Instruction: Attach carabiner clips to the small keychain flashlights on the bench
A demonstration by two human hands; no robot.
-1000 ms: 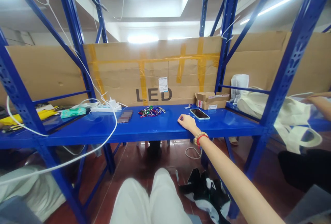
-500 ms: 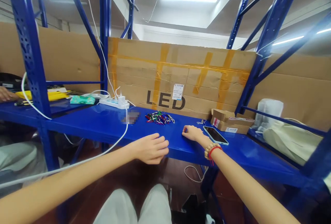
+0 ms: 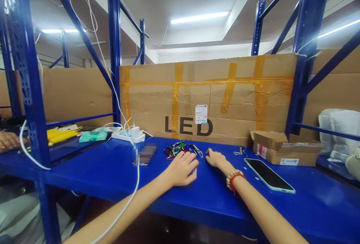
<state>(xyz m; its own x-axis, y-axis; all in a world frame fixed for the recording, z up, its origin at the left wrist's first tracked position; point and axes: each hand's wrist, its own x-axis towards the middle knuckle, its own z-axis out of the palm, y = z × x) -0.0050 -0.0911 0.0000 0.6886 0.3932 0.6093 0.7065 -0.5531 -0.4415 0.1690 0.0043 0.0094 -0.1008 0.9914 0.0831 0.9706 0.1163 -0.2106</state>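
A pile of small shiny coloured clips (image 3: 177, 147), some looped like carabiners, lies on the blue tabletop (image 3: 112, 169). My left hand (image 3: 183, 169) is palm down at the pile's near edge, its fingers slightly apart and their tips partly covering the nearest pieces. Just right of the pile, my right hand (image 3: 216, 159) rests low over the table with fingers curled in. Whatever it may hold is hidden by the fingers. A beaded bracelet and a red cord circle the right wrist. Near that forearm lies a phone (image 3: 270, 175) in a pale green case.
An open cardboard box (image 3: 289, 152) stands at the right, with a few small metal pieces (image 3: 240, 151) beside it. A power strip (image 3: 126, 135) trails a white cable (image 3: 137, 184) over my left forearm. A large cardboard panel (image 3: 146, 97) backs the table. Another person's hand (image 3: 11, 141) shows far left.
My view has tilted up and come closer to the table. My left hand has moved forward from the table's front edge to the pile. My right hand is also nearer the pile, still curled.
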